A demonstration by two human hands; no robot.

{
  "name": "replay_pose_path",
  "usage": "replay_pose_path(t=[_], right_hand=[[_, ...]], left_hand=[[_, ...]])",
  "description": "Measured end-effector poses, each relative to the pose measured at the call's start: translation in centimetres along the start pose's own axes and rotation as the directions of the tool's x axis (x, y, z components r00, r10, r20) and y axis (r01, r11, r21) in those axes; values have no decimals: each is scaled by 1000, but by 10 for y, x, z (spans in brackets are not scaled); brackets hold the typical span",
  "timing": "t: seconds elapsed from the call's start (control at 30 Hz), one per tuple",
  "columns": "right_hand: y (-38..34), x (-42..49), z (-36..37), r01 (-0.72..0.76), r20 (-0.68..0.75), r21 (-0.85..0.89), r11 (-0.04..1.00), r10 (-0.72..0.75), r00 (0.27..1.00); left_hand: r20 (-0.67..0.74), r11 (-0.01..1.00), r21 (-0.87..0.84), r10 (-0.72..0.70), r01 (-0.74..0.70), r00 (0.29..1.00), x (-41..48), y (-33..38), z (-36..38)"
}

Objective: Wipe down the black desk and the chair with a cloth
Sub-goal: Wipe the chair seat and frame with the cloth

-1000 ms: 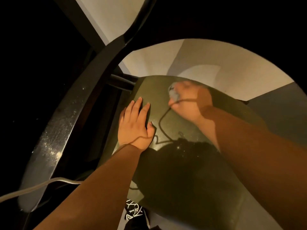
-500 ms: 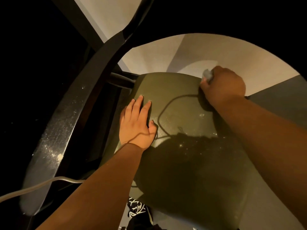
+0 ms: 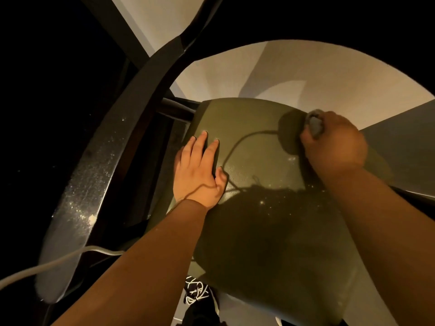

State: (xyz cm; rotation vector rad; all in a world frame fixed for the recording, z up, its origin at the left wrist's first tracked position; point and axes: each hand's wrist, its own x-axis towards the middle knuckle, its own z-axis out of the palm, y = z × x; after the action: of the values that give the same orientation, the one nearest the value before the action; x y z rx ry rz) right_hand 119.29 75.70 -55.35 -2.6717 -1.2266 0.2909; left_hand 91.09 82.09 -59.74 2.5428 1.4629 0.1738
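Floor [image 3: 294, 71]: pale, lit, beyond and beneath the chair. Chair seat [image 3: 259, 142]: olive-green padded surface seen from above, its near half in the person's shadow, with pale specks scattered near the middle. Chair back [image 3: 94, 175]: curved dark rail left of the seat, dusted with fine pale specks. Left hand [image 3: 200, 175]: laid palm-down on the seat's left part, fingers straight and close together, holding nothing. Right hand [image 3: 334, 147]: at the seat's far right edge, fingers curled tightly round the cloth. Cloth [image 3: 314, 124]: small grey wad, mostly enclosed by that fist, against the seat edge. Cable [image 3: 47, 267]: pale, crossing the lower left. Shoe [image 3: 196, 292]: dark, white laces, below the seat.
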Motion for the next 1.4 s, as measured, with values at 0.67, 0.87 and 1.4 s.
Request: replay_pose_path(t=[0.67,0.87,1.4], right_hand=[[-49,-40,25,19,-6,70,997,-18,1000],[-39,-59,29,156,-35,54,986,-154,987],[-28,-92,24,153,-1,1,988,-153,988]], left_hand=[[6,1000,-5,-23,23,1000,-1,3,-3],[-2,1000,2,-11,11,1000,-1,4,-2],[67,999,-10,-37,37,997,0,2,-4]])
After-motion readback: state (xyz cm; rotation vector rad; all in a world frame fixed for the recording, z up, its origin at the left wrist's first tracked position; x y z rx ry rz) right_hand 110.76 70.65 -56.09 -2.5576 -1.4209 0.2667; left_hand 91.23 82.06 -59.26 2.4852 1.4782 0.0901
